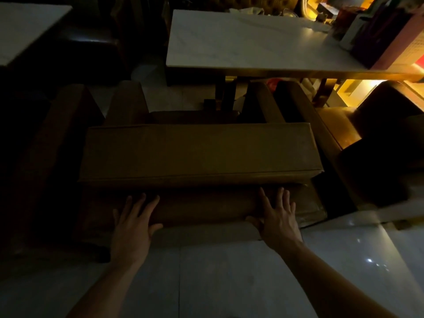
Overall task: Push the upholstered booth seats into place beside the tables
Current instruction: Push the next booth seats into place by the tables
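Observation:
A brown upholstered booth seat [199, 152] stands in front of me with its broad backrest top facing the camera and its armrests reaching toward a white marble-topped table [241, 42]. My left hand [133, 223] and my right hand [275, 219] lie flat, fingers spread, against the back panel of the seat just below the backrest top. Neither hand grips anything. The seat cushion is mostly hidden behind the backrest.
Another brown seat [344, 125] sits to the right of the booth seat, and a dark one [46, 157] to the left. A second white table [25, 28] is at the far left. Pale glossy floor tiles [218, 278] lie under my arms. Boxes [376, 31] stand on the table's right end.

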Motion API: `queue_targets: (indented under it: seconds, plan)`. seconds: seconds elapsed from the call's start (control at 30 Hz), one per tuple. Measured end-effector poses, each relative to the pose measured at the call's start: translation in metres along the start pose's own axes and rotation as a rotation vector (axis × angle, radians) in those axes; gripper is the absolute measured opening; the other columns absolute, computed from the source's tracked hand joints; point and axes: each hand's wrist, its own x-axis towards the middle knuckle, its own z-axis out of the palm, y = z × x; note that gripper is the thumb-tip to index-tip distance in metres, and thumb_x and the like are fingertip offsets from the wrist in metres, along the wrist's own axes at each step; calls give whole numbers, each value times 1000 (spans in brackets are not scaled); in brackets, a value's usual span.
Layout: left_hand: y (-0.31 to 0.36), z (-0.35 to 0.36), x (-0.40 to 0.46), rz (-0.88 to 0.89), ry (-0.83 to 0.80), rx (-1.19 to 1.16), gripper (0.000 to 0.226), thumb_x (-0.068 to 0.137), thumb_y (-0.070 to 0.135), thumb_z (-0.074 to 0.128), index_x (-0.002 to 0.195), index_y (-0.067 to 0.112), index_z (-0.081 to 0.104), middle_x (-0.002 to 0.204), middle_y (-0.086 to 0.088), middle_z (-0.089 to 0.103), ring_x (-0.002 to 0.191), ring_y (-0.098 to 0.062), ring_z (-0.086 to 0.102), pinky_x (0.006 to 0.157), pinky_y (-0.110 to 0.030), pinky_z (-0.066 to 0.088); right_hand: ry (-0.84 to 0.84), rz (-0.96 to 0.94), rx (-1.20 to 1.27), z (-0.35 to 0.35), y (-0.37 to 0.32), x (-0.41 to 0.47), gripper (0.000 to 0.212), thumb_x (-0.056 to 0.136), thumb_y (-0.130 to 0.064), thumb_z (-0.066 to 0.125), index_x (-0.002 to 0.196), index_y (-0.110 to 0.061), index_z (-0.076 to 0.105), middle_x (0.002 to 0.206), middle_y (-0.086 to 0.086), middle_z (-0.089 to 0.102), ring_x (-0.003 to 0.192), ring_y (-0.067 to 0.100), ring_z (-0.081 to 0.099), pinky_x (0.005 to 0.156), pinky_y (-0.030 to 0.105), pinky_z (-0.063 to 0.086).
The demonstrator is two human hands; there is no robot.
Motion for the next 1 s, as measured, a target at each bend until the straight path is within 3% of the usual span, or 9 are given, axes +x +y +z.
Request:
queue_targets:
  seconds: [0.23, 0.37, 0.57, 0.8, 1.0]
  plan:
    - [11, -30, 6, -79, -175, 63, 71, 90, 58, 51, 151, 38, 19, 159, -1, 22, 146, -31, 12, 115, -58, 16, -165, -12, -57, -39, -3, 3, 92, 89, -69, 47, 156, -32, -3, 162, 26, 0, 149, 44, 1, 120, 56, 18]
    - [35, -65, -11, -141, -200, 28, 74, 89, 65, 48, 151, 36, 20, 158, -1, 23, 142, -28, 23, 114, -48, 26, -200, -96, 3, -57, -23, -14, 91, 87, -74, 44, 156, -34, 0, 164, 19, 1, 150, 39, 4, 121, 52, 17]
    - [31, -108, -31, -100, -190, 19, 81, 85, 74, 43, 151, 35, 20, 160, 2, 20, 145, -25, 17, 117, -45, 19, -300, -215, 21, -81, -71, -26, 91, 87, -72, 49, 156, -33, 4, 165, 15, 5, 151, 36, 5, 121, 52, 18]
    - [-24, -161, -64, -33, -146, -34, 85, 81, 79, 41, 151, 36, 19, 161, 4, 18, 147, -22, 13, 119, -45, 15, -263, -219, 30, -98, -163, -79, 92, 88, -52, 66, 156, -32, 9, 165, 14, 8, 151, 34, 9, 120, 50, 22]
    - [-150, -220, -129, -38, -115, -73, 85, 81, 78, 43, 151, 38, 17, 161, 4, 16, 147, -21, 14, 117, -46, 19, -258, -206, 64, -99, -291, -160, 93, 86, -59, 62, 156, -32, 8, 165, 14, 6, 151, 34, 7, 121, 50, 20]
